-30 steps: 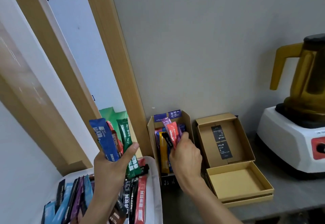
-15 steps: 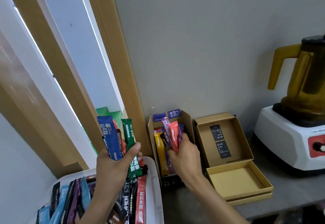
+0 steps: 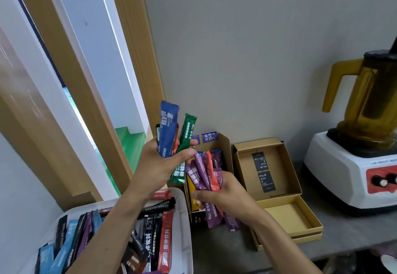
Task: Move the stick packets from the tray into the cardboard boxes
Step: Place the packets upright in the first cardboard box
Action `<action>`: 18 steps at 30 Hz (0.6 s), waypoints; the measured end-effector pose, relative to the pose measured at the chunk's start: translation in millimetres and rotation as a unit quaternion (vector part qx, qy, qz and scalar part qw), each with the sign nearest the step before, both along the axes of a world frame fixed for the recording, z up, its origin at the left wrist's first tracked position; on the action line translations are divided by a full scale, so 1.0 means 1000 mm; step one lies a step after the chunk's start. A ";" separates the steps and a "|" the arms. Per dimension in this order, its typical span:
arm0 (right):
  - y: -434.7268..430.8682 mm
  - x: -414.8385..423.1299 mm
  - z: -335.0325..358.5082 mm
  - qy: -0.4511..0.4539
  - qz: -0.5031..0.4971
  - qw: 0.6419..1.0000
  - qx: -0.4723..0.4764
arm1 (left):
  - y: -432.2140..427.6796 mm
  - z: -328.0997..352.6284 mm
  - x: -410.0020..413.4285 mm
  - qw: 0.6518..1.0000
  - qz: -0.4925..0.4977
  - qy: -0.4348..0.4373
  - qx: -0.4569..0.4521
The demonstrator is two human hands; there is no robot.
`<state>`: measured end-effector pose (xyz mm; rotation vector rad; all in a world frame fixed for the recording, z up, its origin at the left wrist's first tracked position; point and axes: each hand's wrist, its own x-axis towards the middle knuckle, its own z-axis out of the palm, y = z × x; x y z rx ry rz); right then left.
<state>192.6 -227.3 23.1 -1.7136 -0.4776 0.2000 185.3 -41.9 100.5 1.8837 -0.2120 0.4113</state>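
- This looks like the drinks corner of a shop or an office pantry; which of the two cannot be told.
- A blender with an amber jug and a white base with red knobs stands on the grey desk.
- A white tray holds many coloured stick packets.
- Open cardboard boxes with printed club labels stand against a plain grey wall.
- Wooden frames with glass panes are on the left.
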 end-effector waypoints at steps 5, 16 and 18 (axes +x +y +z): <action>-0.010 0.000 0.000 0.044 -0.003 0.998 0.043 | -0.001 -0.001 0.007 0.997 0.047 -0.022 0.051; -0.022 0.000 0.002 0.075 -0.017 0.994 0.072 | -0.004 -0.015 -0.008 0.994 0.092 0.039 0.047; -0.030 0.001 0.000 0.090 -0.028 0.995 0.042 | 0.002 -0.019 -0.009 0.990 0.138 0.024 0.003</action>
